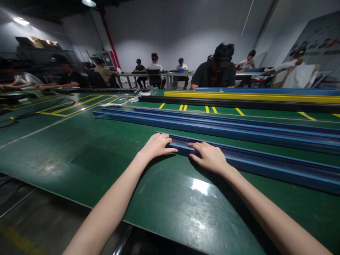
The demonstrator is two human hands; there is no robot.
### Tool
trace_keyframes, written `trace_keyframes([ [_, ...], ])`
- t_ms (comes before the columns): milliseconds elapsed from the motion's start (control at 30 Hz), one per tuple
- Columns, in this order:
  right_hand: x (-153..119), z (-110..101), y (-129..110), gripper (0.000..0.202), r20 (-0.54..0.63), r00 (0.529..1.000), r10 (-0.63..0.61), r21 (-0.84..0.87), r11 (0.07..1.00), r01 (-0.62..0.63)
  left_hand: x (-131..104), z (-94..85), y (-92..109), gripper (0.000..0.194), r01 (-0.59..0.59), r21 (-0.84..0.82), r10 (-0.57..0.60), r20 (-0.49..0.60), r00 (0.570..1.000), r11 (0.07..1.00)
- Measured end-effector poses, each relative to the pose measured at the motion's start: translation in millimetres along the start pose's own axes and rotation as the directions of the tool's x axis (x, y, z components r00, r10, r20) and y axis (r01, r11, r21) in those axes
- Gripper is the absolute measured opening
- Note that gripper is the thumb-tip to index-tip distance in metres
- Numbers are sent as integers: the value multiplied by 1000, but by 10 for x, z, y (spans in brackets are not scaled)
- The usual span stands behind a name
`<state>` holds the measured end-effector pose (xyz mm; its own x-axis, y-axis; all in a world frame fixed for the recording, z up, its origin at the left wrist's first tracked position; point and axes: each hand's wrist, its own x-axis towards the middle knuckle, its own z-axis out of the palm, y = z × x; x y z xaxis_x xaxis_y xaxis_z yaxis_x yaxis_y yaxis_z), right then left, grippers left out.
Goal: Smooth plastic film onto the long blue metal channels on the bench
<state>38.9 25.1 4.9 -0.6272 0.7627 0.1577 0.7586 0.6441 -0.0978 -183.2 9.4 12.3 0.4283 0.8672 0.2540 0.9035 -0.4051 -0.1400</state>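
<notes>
A long blue channel rail lies on the green table and runs off to the right. My left hand grips its near left end, fingers curled over the tip. Just to the right, my right hand rests on the rail's top, fingers bent over its front edge. Both forearms reach in from the bottom of the view.
Two more long blue rails lie parallel behind the held one. Farther back are a black rail, a yellow rail and another blue one. A person in black sits across; other people work at tables behind and at left.
</notes>
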Motion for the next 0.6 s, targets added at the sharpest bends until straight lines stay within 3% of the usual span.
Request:
trace_keyframes([
  [133, 1, -16, 13, 41, 38, 999, 30, 45, 998, -31, 53, 71, 126, 42, -42, -67, 44, 22, 999, 997],
  [367, -169, -108, 35, 37, 76, 992, 97, -15, 995, -96, 113, 89, 276, 36, -8, -139, 12, 26, 1000, 990],
  [467, -282, -184, 131, 37, 86, 976, 198, -105, 976, -189, 170, 88, 378, 37, 10, -177, -4, 39, 999, 984],
  [600, -443, -292, 338, 36, 100, 965, 244, -184, 957, -223, 320, 62, 602, 33, -14, -231, 24, 39, 999, 973],
])
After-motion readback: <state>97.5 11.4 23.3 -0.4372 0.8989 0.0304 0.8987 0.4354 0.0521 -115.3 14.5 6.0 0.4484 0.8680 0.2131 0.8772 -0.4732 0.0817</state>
